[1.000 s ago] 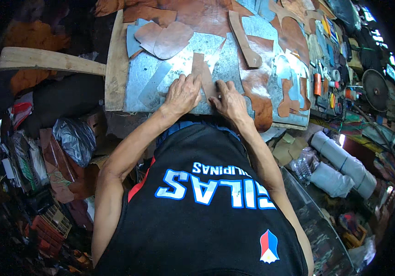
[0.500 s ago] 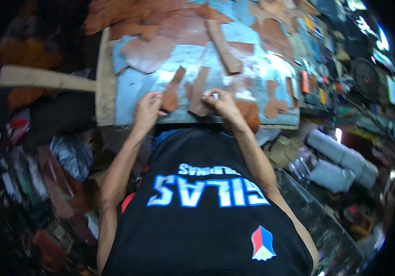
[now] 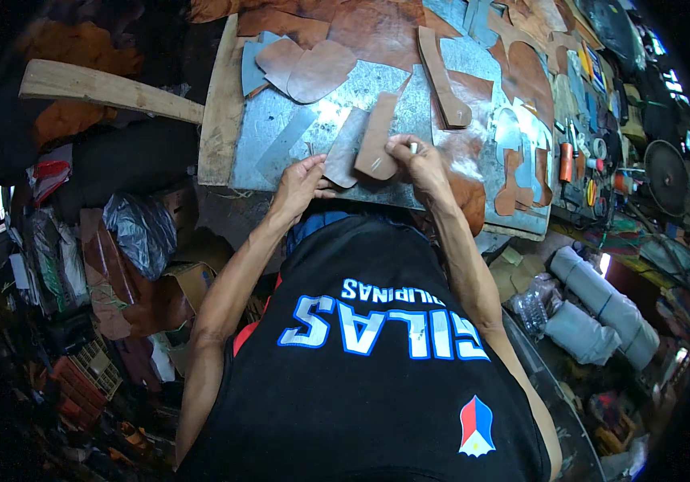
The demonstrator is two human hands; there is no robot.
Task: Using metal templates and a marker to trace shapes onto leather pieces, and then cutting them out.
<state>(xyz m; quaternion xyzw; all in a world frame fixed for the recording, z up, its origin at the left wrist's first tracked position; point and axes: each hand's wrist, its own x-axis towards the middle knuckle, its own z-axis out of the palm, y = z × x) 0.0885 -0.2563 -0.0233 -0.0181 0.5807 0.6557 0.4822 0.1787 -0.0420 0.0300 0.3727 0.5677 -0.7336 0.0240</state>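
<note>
My left hand (image 3: 303, 188) is closed on the lower left edge of a dark brown leather piece (image 3: 345, 151) with a greyish sheen. Beside it, my right hand (image 3: 421, 165) pinches the right edge of a lighter tan leather strip (image 3: 377, 138) with a rounded lower end and pale marks. The two pieces stand close together, tilted the same way, near the table's front edge. A small white thing (image 3: 413, 148) shows at my right fingers; its kind is unclear. Another long tan leather strip (image 3: 444, 80) lies beyond my right hand.
A metal-topped worktable (image 3: 277, 153) carries cut leather pieces (image 3: 322, 71) and larger hides. From its left side juts a wooden plank (image 3: 112, 90). An orange-handled tool (image 3: 566, 162) lies among tools at right. Wrapped rolls (image 3: 606, 297) are below right, a plastic bag (image 3: 140, 233) at left.
The view has shifted, so the table sits farther right. The two held leather pieces are closer together, and the right one is turned to show pale marks. Both hands keep their grip.
</note>
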